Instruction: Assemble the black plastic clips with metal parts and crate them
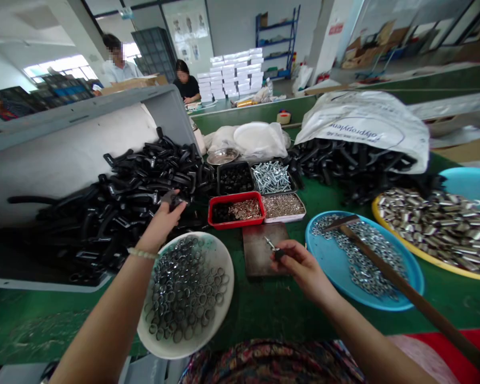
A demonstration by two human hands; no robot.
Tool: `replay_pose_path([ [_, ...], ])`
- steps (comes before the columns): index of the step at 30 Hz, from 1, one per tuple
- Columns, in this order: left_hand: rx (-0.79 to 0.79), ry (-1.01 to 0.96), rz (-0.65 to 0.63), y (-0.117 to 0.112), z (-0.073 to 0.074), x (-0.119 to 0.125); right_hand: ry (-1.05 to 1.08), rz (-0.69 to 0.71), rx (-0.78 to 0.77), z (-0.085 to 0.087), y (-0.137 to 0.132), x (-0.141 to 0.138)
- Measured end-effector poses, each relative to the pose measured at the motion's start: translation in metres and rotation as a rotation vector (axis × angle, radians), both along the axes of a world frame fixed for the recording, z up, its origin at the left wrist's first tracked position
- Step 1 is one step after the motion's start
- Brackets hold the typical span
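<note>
My left hand (168, 216) reaches over the heap of black plastic handles (140, 184) in the tipped grey crate. Its thumb and fingers are closed on a small dark part (172, 198), whose exact shape is hard to make out. Above a flat metal plate (260, 250), my right hand (302, 262) pinches a bolt with a black knob (279, 254). The bolt's silver shank points up and to the left. Below my left wrist stands a white bowl (229, 277) holding many metal rings (180, 298).
Beyond the plate are a red tray (236, 224), a white tray of small pins (283, 207) and a black tray of silver screws (271, 176). A hammer (378, 261) lies across the blue basin (332, 290) at right. A yellow-rimmed basin (436, 256) holds metal sleeves. Two people sit beyond.
</note>
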State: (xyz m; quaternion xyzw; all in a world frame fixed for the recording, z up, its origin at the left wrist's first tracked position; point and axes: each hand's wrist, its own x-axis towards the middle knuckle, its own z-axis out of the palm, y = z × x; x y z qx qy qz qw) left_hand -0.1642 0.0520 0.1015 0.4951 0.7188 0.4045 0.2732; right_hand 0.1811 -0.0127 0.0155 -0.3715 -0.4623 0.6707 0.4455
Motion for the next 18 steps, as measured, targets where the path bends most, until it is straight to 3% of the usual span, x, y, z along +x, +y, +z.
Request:
replay_pose_path([
  [2,0.033,-0.471,-0.064,-0.030,0.001,0.033,-0.155,0.058,0.162,0.009,-0.001,-0.006],
  [4,-0.019,-0.783,-0.134,-0.055,-0.004,0.070,-0.366,0.106,0.412,0.019,-0.004,-0.009],
  [7,-0.168,-1.003,-0.203,-0.076,-0.016,0.113,-0.616,0.155,0.740,0.034,-0.012,-0.009],
  [9,-0.224,-1.061,-0.218,-0.081,-0.024,0.132,-0.685,0.158,0.817,0.039,-0.018,-0.010],
  [11,-0.231,-1.071,-0.227,-0.082,-0.029,0.143,-0.659,0.139,0.801,0.038,-0.023,-0.013],
  [16,-0.264,-1.000,-0.314,-0.082,-0.032,0.157,-0.255,0.081,0.374,0.025,-0.030,-0.015],
  [18,-0.303,-0.946,-0.372,-0.084,-0.033,0.158,-0.229,0.135,0.344,0.024,-0.030,-0.008],
])
